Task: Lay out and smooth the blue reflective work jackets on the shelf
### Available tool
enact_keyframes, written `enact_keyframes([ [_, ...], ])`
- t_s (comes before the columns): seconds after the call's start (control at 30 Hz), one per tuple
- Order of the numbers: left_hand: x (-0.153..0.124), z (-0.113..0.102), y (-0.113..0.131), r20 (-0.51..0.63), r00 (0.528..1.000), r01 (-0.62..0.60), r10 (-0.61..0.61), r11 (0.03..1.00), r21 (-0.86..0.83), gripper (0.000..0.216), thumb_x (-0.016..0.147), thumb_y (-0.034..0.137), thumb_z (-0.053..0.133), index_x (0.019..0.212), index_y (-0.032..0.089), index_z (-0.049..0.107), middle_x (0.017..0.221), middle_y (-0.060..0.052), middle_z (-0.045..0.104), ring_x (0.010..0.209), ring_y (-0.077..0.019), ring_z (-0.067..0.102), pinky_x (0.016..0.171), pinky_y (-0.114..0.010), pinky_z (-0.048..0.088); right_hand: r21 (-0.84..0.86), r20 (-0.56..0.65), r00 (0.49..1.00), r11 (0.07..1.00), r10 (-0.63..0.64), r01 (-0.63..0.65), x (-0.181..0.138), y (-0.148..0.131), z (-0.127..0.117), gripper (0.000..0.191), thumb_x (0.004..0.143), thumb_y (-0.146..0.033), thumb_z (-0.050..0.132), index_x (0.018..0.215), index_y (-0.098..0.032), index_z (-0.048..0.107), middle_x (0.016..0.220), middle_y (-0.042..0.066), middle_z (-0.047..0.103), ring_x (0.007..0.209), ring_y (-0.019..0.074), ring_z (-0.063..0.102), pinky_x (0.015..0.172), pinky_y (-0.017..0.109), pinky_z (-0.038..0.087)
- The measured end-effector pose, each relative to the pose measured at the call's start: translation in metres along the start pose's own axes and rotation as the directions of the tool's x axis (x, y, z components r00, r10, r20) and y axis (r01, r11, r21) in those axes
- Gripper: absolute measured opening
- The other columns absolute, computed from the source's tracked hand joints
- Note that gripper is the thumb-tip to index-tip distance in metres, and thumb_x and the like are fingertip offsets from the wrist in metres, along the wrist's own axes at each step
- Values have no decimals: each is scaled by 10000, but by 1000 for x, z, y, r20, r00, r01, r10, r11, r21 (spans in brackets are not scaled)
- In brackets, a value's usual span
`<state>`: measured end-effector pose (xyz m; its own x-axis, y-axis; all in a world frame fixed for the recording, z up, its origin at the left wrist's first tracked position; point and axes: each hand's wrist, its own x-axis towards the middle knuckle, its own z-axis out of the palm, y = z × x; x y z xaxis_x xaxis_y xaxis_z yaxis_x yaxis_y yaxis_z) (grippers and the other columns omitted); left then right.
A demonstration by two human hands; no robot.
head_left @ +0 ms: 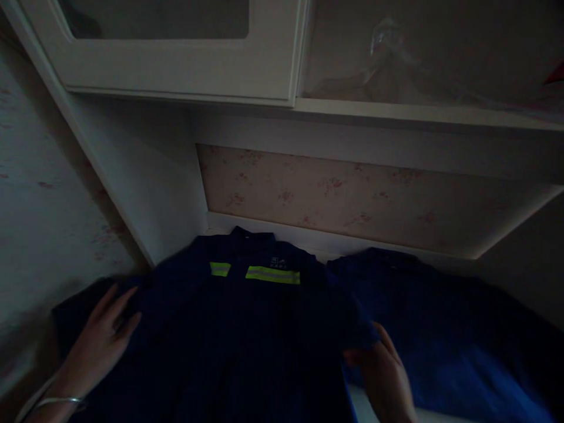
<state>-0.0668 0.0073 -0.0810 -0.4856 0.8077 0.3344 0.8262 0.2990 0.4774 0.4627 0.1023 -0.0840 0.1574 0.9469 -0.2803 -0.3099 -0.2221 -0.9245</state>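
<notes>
While the room is dim, the head view shows a dark navy jacket (247, 329) spread flat on a pale surface below a wall with flowered wallpaper (352, 197). Its collar points toward the wall, and a yellow-green stripe (255, 273) runs across the chest just under the collar.

On the left, the left hand (103, 341) lies flat with fingers stretched out and released, palm down on the jacket's left sleeve near the shoulder; it grips nothing. A thin bracelet (59, 402) circles that wrist.

On the right, the right hand (383, 370) sits at the jacket's right edge, touching the end of the short sleeve. Its fingers seem curled on the cloth there, but the gloom hides whether they truly pinch it, so I cannot tell.

Just beside the jacket, to its right and touching its sleeve, lies a brighter blue garment (449, 335). Above the wallpaper hangs a white cupboard (176, 64) with a glass door; a clear hanger (388, 53) shows faintly behind the pane on the right.
</notes>
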Motion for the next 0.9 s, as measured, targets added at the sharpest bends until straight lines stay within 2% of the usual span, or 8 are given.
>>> enact_keyframes([
  [0.17,-48,71,101,114,968,-202,223,964,-173,445,907,515,423,1263,273,538,1419,-66,470,1307,-277,480,1133,-493,365,-389,-209,969,920,-134,43,-2,11,-124,720,591,-635,721,1156,-229,535,951,80,739,847,319,712,728,449,577],
  [0.27,-76,100,169,364,886,-148,286,920,-362,418,935,494,421,1323,348,478,1435,-23,473,1318,-210,476,1125,-435,391,-887,97,862,350,-498,302,7,12,-159,567,599,-626,724,1014,-244,664,1298,133,620,1180,395,570,986,593,434],
  [0.33,-90,113,210,461,817,-128,347,888,-442,432,952,487,390,1353,338,449,1455,-34,465,1334,-199,457,1134,-429,377,-918,370,784,-66,-499,392,15,10,-167,371,677,-590,696,854,-265,696,1414,86,526,1337,402,409,1095,685,214],
  [0.43,-104,127,256,531,705,-189,471,846,-499,498,961,490,362,1436,341,351,1531,-40,382,1399,-211,361,1163,-470,317,-827,557,757,-314,-341,466,29,7,-175,237,835,-468,575,742,-283,691,1396,29,542,1359,361,390,1112,707,111],
  [0.53,-115,141,275,575,605,-307,551,828,-469,558,955,505,371,1485,393,239,1582,-23,282,1445,-272,254,1159,-625,205,-837,544,766,-286,-343,467,46,-2,-185,293,876,-337,438,967,-291,712,1244,66,664,1212,312,569,1073,594,353],
  [0.63,-123,152,272,592,561,-420,579,815,-399,600,939,507,417,1492,395,213,1579,-32,275,1447,-320,226,1135,-704,116,-966,252,812,-83,-527,245,66,-33,-189,443,858,-375,348,1107,-191,664,1072,144,722,936,319,690,780,458,548],
  [0.77,-125,155,263,615,530,-479,583,805,-350,548,946,540,361,1471,413,269,1575,8,281,1455,-303,205,1147,-696,90,-970,-132,756,241,-642,35,84,-113,-187,647,826,-485,276,1250,-78,548,1016,217,689,885,350,662,687,420,494],
  [0.9,-120,155,262,633,525,-479,569,812,-332,558,926,553,403,1454,385,334,1563,6,313,1449,-299,231,1159,-675,120,-962,-156,653,263,-742,70,79,-195,-188,701,799,-459,297,1338,-48,475,1185,283,600,1102,373,577,829,450,430],
])
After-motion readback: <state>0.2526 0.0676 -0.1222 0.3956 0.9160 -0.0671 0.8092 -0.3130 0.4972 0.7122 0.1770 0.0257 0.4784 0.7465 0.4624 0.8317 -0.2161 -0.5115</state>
